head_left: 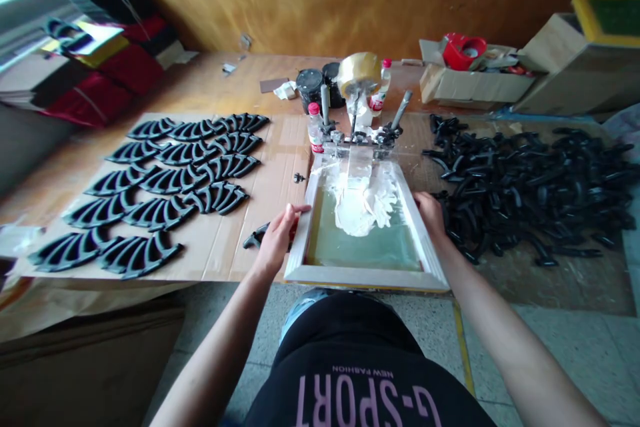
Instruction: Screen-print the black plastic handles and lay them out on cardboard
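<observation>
A screen printing frame (pixel 440 277) with pale metal edges lies in front of me, its mesh greenish. Thick white ink (pixel 353 213) is smeared over the mesh's far half, below a clear squeegee-like blade (pixel 359 167). My left hand (pixel 280 233) is closed at the frame's left edge, thumb on top; its lower fingers are partly hidden. Black curved pieces (pixel 256 237) lie beside and partly under that hand. On the opposite edge, my right hand (pixel 431 212) grips the frame, with some fingertips out of sight. A metal clamp (pixel 357 140) joins the frame's far end.
Rows of black handle-like pieces (pixel 160 213) lie on cardboard (pixel 227 247) at left. A heap of loose black pieces (pixel 520 187) covers the right side. Behind the clamp stand bottles (pixel 315 127), dark tubs (pixel 309 87) and a tape roll (pixel 359 73). An open box (pixel 465 87) sits back right.
</observation>
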A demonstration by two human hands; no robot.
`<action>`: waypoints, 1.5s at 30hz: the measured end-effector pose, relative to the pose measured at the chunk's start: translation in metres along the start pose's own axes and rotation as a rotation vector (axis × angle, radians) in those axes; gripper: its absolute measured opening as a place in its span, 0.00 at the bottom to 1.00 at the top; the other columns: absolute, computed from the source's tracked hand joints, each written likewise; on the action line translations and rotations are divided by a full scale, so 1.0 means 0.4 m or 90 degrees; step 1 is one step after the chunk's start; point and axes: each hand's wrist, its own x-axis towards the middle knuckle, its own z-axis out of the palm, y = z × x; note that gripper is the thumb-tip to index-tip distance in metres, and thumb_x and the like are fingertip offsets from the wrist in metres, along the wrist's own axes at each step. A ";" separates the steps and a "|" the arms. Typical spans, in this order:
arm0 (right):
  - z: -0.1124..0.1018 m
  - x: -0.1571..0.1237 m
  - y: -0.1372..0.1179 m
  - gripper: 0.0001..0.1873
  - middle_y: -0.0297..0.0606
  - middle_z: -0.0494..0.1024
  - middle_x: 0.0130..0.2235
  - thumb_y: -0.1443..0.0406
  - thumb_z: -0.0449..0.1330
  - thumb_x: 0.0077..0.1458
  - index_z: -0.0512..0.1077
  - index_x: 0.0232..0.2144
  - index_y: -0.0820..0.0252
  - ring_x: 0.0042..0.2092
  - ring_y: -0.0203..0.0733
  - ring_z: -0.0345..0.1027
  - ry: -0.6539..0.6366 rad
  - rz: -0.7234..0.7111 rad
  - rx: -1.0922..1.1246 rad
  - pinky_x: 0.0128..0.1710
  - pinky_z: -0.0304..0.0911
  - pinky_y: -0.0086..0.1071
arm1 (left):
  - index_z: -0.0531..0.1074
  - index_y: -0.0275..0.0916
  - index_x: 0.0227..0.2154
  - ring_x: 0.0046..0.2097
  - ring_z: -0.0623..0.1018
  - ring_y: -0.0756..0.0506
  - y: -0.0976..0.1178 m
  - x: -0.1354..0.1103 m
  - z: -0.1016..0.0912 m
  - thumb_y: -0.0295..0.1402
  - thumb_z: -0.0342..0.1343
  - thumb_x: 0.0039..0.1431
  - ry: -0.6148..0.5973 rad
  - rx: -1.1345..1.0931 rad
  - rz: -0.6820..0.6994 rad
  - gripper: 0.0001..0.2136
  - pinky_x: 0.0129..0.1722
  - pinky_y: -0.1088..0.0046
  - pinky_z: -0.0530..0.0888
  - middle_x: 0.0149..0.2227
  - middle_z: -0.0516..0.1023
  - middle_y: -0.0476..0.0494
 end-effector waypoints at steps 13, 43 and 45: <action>0.064 0.039 -0.208 0.08 0.41 0.77 0.36 0.73 0.55 0.55 0.73 0.33 0.60 0.40 0.43 0.69 -0.163 -0.272 -0.074 0.38 0.62 0.32 | 0.65 0.40 0.59 0.31 0.74 0.48 -0.262 0.066 -0.003 0.49 0.54 0.57 0.001 0.139 -0.069 0.30 0.28 0.76 0.67 0.32 0.75 0.47; -0.101 0.225 -0.019 0.22 0.40 0.79 0.39 0.56 0.53 0.61 0.70 0.53 0.59 0.37 0.44 0.72 0.091 0.069 0.143 0.41 0.66 0.38 | 0.72 0.40 0.41 0.23 0.71 0.51 0.095 0.015 0.015 0.56 0.45 0.61 0.049 -0.054 0.087 0.24 0.20 0.77 0.66 0.27 0.74 0.48; -0.081 0.178 0.035 0.19 0.42 0.79 0.38 0.56 0.51 0.61 0.74 0.45 0.61 0.39 0.45 0.71 0.064 0.116 0.135 0.43 0.65 0.39 | 0.73 0.39 0.40 0.30 0.76 0.50 0.157 0.046 0.034 0.54 0.47 0.61 0.077 -0.125 0.172 0.23 0.25 0.76 0.71 0.34 0.77 0.45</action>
